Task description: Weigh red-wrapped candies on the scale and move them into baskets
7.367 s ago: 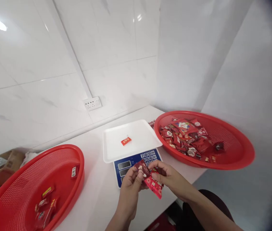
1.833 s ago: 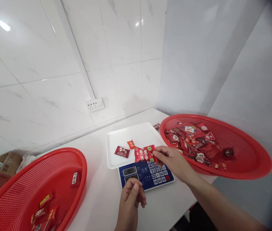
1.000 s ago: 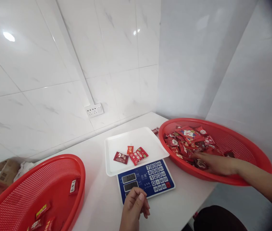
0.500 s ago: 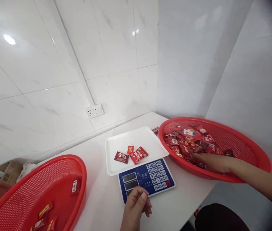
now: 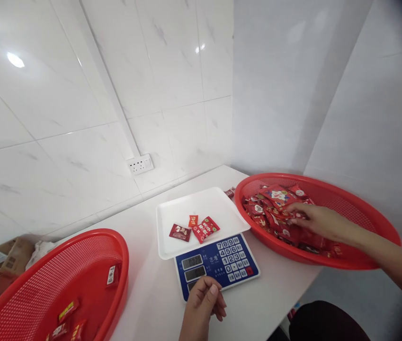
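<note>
My right hand (image 5: 316, 221) reaches over the right red basket (image 5: 364, 218), thumb and fingers apart above the heap of red-wrapped snack packets (image 5: 275, 220). Its fingertips are close to or touching the top packets; I see nothing gripped. My left hand (image 5: 206, 300) rests at the front edge of a blue digital scale (image 5: 218, 263), loosely closed with the thumb near the index finger and nothing visible in it. On the scale's white tray (image 5: 172, 213) lie a dark red packet (image 5: 180, 232), a small orange-red packet (image 5: 193, 221) and a larger red packet (image 5: 206, 229).
A second red basket (image 5: 120, 246) stands on the left with several packets (image 5: 67, 310) in it. Behind it is a cardboard box (image 5: 12, 260). One packet (image 5: 229, 192) lies on the white table (image 5: 147, 279) beside the right basket. A wall socket (image 5: 140, 164) is behind.
My right hand has lifted and moved back from the basket's near side to over the middle of the heap. Packets near that side have shifted. My left hand has stayed in place.
</note>
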The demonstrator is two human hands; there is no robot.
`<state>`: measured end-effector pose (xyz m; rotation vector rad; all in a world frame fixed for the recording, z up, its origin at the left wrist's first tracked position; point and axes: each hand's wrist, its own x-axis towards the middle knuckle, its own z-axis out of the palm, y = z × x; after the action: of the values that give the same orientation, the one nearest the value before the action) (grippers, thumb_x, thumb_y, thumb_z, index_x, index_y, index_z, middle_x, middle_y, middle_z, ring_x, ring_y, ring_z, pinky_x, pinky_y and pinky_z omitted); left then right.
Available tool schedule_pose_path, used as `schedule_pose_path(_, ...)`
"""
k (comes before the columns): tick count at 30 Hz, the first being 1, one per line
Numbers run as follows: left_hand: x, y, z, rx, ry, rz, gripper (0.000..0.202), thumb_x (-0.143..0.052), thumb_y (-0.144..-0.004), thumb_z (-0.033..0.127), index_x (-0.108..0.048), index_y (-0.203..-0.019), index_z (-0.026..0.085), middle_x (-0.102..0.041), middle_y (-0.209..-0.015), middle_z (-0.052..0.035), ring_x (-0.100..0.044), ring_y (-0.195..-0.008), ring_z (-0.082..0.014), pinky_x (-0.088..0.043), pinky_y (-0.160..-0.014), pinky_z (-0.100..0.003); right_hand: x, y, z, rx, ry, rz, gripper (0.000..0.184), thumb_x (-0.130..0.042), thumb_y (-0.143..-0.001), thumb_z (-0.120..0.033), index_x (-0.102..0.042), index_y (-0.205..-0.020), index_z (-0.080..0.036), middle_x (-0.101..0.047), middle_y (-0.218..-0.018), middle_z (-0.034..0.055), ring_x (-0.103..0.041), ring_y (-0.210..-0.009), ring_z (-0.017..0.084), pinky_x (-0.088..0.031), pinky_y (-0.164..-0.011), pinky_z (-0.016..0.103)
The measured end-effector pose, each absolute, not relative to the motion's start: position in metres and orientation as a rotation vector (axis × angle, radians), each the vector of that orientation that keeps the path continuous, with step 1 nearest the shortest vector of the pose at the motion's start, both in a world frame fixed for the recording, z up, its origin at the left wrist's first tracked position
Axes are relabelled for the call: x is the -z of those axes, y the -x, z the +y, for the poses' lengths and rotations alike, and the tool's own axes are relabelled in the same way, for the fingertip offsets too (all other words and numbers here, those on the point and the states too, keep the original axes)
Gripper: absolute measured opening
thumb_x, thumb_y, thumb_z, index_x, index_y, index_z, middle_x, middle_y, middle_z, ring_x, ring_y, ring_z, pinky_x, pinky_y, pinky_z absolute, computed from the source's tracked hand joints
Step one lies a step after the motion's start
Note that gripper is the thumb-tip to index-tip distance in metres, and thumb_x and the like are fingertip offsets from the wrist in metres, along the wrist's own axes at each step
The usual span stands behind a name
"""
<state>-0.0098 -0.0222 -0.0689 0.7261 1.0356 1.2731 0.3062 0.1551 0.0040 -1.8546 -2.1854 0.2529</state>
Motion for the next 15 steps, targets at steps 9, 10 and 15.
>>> schedule_pose_path(9, 0.071, 0.008, -0.023, -1.209, -0.733, 0.975, 0.041, -0.066, -0.068, 0.052, -0.056, -0.079, 0.014, -0.06, -0.057, 0.0012, -0.054, -0.047, -0.008, -0.039, -0.043, -0.018, -0.016, -0.257, 0.076, -1.014, 1.338, -1.428, 0.045, -0.065, -0.065, -0.049, -0.055, -0.102, -0.026, -0.062, -0.1, 0.0061, -0.061, -0.077, 0.021, -0.049, -0.06, 0.028)
schedule_pose_path(10, 0.072, 0.007, -0.024, -1.199, -0.738, 0.967, 0.043, -0.067, -0.067, 0.053, -0.057, -0.085, 0.015, -0.06, -0.06, 0.0007, -0.056, -0.049, -0.009, -0.041, -0.042, -0.018, -0.007, -0.239, 0.063, -1.236, 1.277, -1.423, 0.044, -0.063, -0.069, -0.049, -0.052, -0.104, -0.026, -0.062, -0.092, 0.0048, -0.061, -0.066, 0.019, -0.048, -0.052, 0.027)
schedule_pose_path(15, 0.079, 0.003, -0.025, -1.181, -0.839, 0.997, 0.057, -0.071, -0.062, 0.053, -0.056, -0.106, 0.021, -0.057, -0.075, 0.0004, -0.06, -0.054, -0.0126, -0.047, -0.039, -0.022, 0.052, -0.154, 0.017, -1.67, 1.008, -1.487, 0.037, -0.064, -0.07, -0.045, -0.055, -0.096, -0.021, -0.056, -0.073, -0.0012, -0.057, -0.064, 0.015, -0.048, -0.058, 0.028)
